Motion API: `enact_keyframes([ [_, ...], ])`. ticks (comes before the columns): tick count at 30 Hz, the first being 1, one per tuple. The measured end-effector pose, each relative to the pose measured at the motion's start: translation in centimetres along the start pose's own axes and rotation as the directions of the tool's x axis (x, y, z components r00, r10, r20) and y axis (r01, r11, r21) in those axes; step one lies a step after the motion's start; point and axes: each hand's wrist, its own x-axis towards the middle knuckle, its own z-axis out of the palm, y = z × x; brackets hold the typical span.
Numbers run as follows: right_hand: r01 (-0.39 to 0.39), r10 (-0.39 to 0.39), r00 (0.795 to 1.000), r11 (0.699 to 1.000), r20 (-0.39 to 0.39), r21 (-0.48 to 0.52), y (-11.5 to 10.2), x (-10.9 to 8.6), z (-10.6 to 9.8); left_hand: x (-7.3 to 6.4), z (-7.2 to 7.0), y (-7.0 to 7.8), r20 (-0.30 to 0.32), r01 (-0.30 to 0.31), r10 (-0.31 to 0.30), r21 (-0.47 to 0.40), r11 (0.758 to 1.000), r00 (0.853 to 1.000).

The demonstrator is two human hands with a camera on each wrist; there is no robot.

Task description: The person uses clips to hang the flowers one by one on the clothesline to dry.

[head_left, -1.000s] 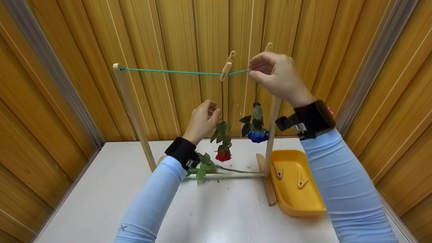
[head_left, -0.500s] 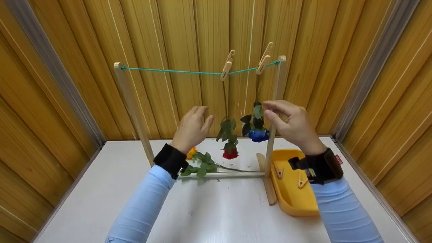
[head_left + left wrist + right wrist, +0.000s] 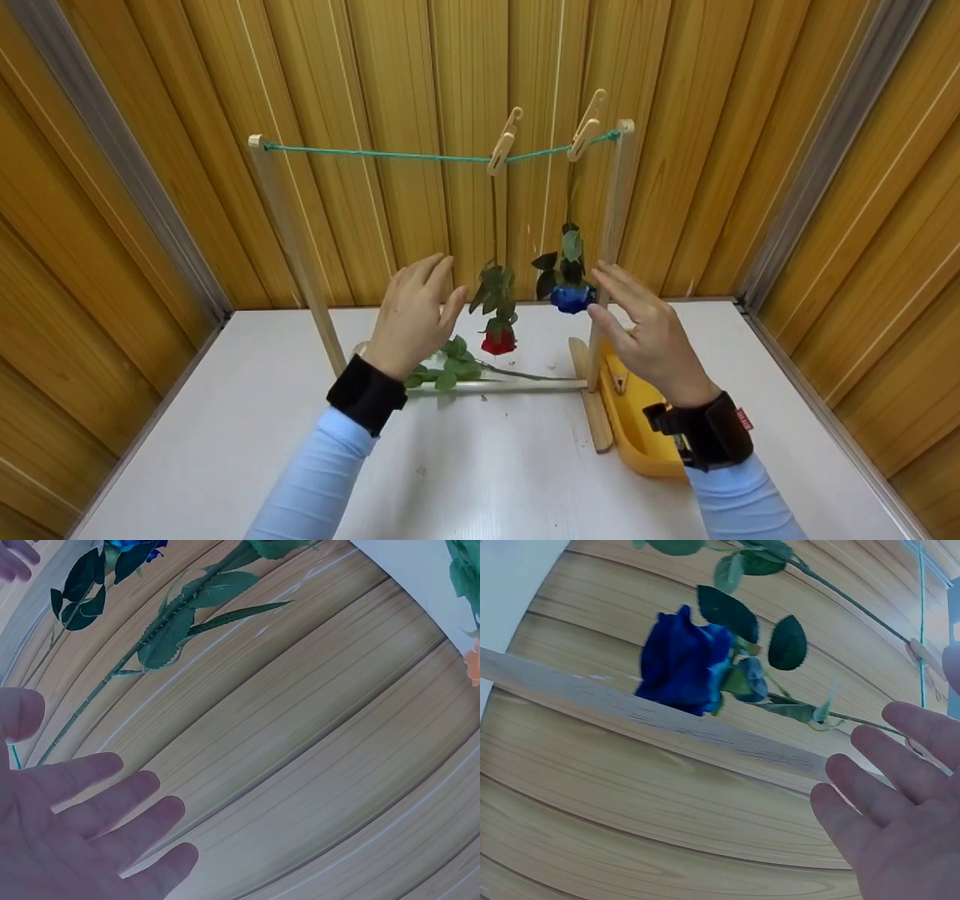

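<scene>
I see the spread right hand [image 3: 654, 341] lower than before, near the blue rose [image 3: 572, 298]; the wide left hand [image 3: 412, 315] clears the red rose [image 3: 498, 341].

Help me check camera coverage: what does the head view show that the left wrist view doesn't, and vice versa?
Only head: the yellow round-cornered plastic tray and slim beige clothespins.
Only left wrist: ruffled orange petals, cut off by the frame's edge.
Both: the blue rose with dark green leaves, the white flat tabletop, the left hand and the right hand.
</scene>
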Motion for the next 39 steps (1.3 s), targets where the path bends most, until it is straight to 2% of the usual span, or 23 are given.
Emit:
enact_keyframes([
  [4, -0.031, 0.032, 0.999, 0.999, 0.012, -0.044, 0.2, -1.4, 1.2, -1.3, 0.4, 0.1, -0.003, 0.001, 0.0, 0.038, 0.999, 1.0],
  [10, -0.051, 0.053, 0.998, 0.995, 0.03, -0.084, 0.6, -3.3, 2.7, -3.3, 1.1, 0.5, 0.025, 0.018, -0.02, 0.075, 0.997, 1.0],
  [19, -0.099, 0.109, 0.993, 0.982, 0.052, -0.158, 0.9, -5.5, 3.8, -6.1, 2.8, 0.7, 0.026, 0.027, -0.03, 0.127, 0.992, 0.999],
  [26, -0.128, 0.138, 0.989, 0.978, 0.05, -0.163, 1.4, -7.1, 4.5, -8.1, 4.2, 0.7, 0.016, 0.069, -0.071, 0.103, 0.992, 0.997],
  [30, -0.178, 0.19, 0.98, 0.971, 0.058, -0.159, 1.6, -8.1, 4.9, -9.4, 5.2, 0.7, 0.011, 0.091, -0.092, 0.074, 0.993, 0.996],
  [34, -0.233, 0.244, 0.968, 0.963, 0.063, -0.137, 2.0, -9.2, 5.2, -10.7, 6.3, 0.5, 0.026, 0.13, -0.131, 0.056, 0.99, 0.991],
  [39, -0.261, 0.272, 0.96, 0.955, 0.07, -0.139, 2.5, -10.2, 5.3, -11.9, 7.5, 0.5, 0.066, 0.174, -0.177, 0.053, 0.983, 0.982],
])
